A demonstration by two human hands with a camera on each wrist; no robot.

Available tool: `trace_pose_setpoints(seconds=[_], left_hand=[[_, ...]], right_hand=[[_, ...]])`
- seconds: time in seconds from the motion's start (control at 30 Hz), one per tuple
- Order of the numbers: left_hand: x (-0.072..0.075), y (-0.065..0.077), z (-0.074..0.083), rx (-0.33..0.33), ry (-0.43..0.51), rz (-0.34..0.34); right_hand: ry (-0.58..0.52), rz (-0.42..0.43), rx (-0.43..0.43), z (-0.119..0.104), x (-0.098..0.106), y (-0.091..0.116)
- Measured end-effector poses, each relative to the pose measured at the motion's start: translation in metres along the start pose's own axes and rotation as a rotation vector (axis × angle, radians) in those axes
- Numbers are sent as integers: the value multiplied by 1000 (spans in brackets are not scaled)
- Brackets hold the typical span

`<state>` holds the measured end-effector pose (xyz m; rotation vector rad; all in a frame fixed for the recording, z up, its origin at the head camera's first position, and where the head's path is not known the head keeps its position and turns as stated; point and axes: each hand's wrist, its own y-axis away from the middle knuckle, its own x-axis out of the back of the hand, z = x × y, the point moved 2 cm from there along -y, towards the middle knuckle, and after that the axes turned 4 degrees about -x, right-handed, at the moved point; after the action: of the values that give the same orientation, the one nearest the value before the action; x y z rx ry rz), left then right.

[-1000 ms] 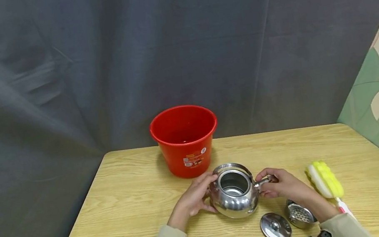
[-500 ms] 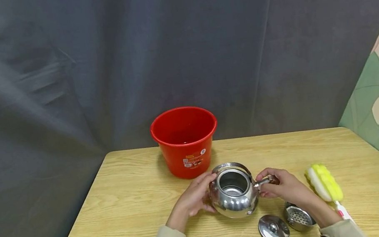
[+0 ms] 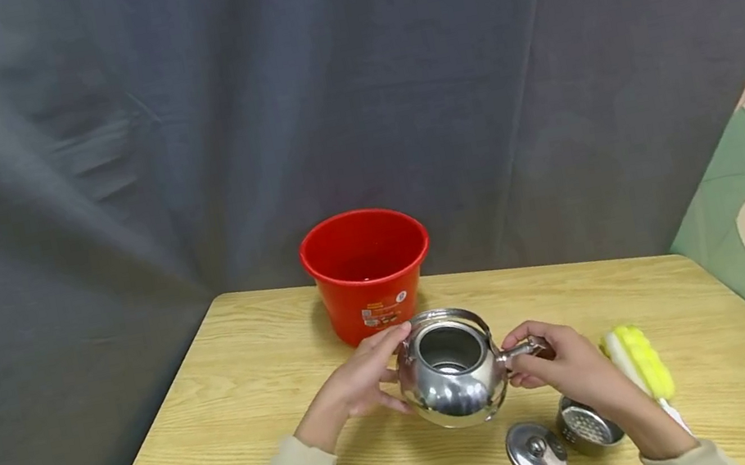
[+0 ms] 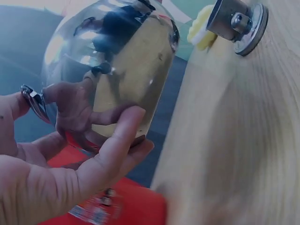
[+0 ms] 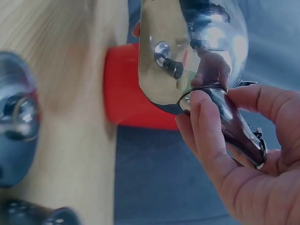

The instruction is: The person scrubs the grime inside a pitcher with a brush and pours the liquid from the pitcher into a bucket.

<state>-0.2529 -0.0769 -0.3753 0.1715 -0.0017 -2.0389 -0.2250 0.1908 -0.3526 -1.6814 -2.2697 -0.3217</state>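
A shiny stainless steel teapot point(image 3: 455, 396) without its lid is held in both hands above the table, its round opening facing up and toward me. My left hand point(image 3: 362, 384) grips its left side, thumb up by the bail handle's joint and fingers against the lower body, as the left wrist view shows. On the right, my right hand point(image 3: 563, 361) pinches the spout point(image 5: 232, 124) between thumb and fingers. The teapot's flat base point(image 4: 131, 84) shows clear of the wood in the left wrist view. Below it lie the round lid point(image 3: 536, 453) and a perforated metal strainer point(image 3: 590, 427).
A red bucket point(image 3: 356, 306) stands behind the teapot near the table's back edge. To the right lies a yellow and white sponge brush point(image 3: 641, 364), its handle partly behind my right forearm. A dark curtain point(image 3: 350, 103) hangs behind the wooden table point(image 3: 227, 424).
Both hands have raised the teapot off the table and shifted it slightly left. The lid, strainer, brush and bucket stay where they were.
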Motion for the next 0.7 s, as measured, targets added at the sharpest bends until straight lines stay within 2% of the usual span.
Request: trace_pose_setpoints(seconds=[0.23, 0.4, 0.7], left_hand=[[6, 17, 39, -13, -102, -19], [13, 22, 64, -40, -135, -21], [29, 22, 91, -56, -153, -47]], right_hand=[[24, -4, 58, -34, -1, 1], [41, 6, 105, -54, -1, -6], [26, -16, 152, -74, -4, -23]])
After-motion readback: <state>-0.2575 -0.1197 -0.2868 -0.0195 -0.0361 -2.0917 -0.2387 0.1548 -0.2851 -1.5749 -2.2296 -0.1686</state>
